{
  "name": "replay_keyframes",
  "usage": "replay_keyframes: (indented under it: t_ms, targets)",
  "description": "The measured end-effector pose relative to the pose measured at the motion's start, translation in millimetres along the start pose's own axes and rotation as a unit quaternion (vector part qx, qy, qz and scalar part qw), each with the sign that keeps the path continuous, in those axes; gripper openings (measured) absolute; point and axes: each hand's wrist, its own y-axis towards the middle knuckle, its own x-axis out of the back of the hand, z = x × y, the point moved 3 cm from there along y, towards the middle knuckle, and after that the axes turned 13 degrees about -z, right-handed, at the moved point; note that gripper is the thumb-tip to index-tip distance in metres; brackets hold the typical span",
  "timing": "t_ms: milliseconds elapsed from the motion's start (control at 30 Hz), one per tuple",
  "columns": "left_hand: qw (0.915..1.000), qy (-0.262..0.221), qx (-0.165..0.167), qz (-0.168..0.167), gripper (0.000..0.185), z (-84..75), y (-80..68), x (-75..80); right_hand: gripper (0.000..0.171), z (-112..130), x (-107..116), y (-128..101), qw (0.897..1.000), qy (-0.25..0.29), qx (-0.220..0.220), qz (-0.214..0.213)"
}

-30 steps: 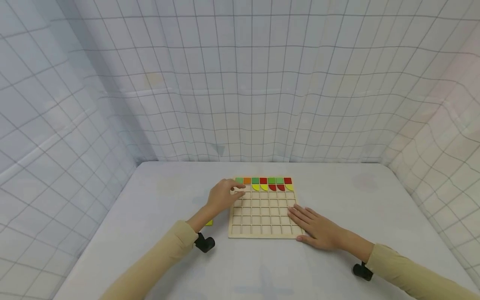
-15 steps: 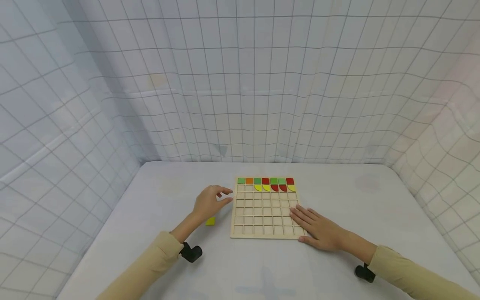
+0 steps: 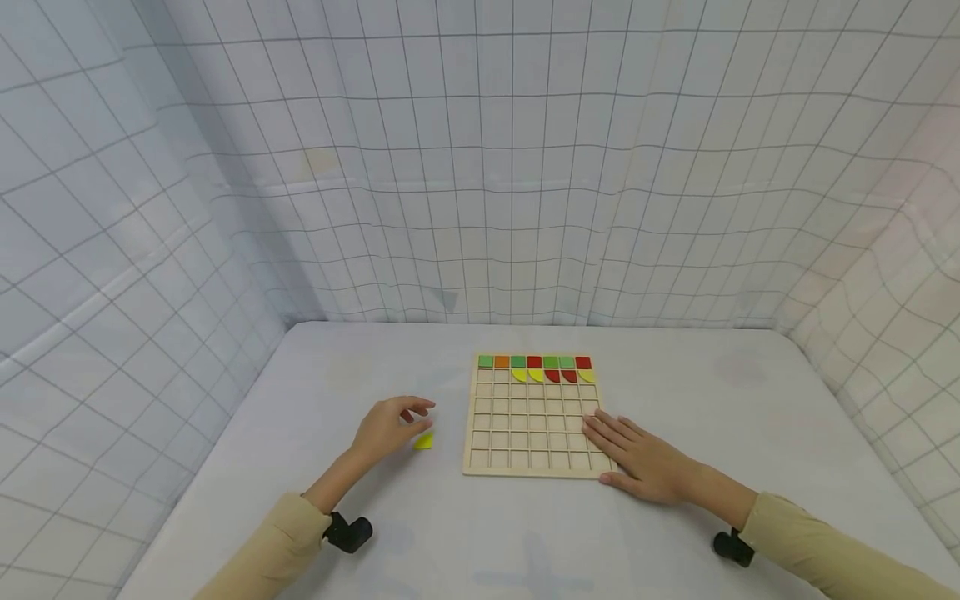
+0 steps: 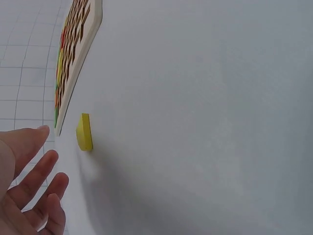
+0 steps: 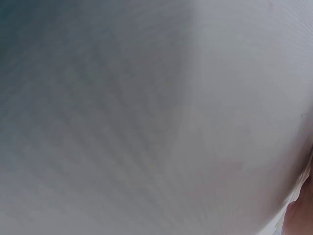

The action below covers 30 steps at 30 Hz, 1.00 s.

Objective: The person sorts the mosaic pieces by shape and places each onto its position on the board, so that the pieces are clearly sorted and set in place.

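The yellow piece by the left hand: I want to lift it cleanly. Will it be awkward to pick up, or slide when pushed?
The yellow piece looks thin and flat, so probably stiff and light. It lies flush on the table, so fingers may need to catch an edge. Pushed, it would likely slide rather than roll or tip.

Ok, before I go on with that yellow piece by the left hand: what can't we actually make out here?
- Yellow piece: its outline is too small in the head view and edge-on in the left wrist view.
- Left hand: contact with the piece is unclear; the left wrist view shows a gap.
- Board: its near right corner is covered by the right hand.
- Right wrist view: only blurred white surface, with a sliver of skin.
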Motion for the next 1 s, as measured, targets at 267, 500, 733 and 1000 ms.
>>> replay_keyframes:
  t_ms: [267, 500, 733, 1000]
  targets:
    - [0.9995, -0.014, 0.012, 0.027, 0.028, 12.9, -17.8, 4.4, 0.069, 0.8, 2.9, -1.6, 1.0, 0.007, -0.01, 0.015]
    - [0.9988, -0.001, 0.034, 0.034, 0.03, 16.1, -27.9, 1.5, 0.07, -0.9, 3.2, -1.8, 1.0, 0.008, -0.013, 0.021]
    - [0.9993, -0.01, 0.027, 0.023, 0.028, 11.0, -33.1, 2.2, 0.069, -0.5, 3.4, -0.8, 1.0, 0.004, -0.004, 0.013]
    - [0.9972, -0.058, -0.016, 0.045, 0.027, 5.0, -38.5, 0.6, 0.069, 2.6, 4.4, 1.3, 0.999, 0.02, -0.014, 0.025]
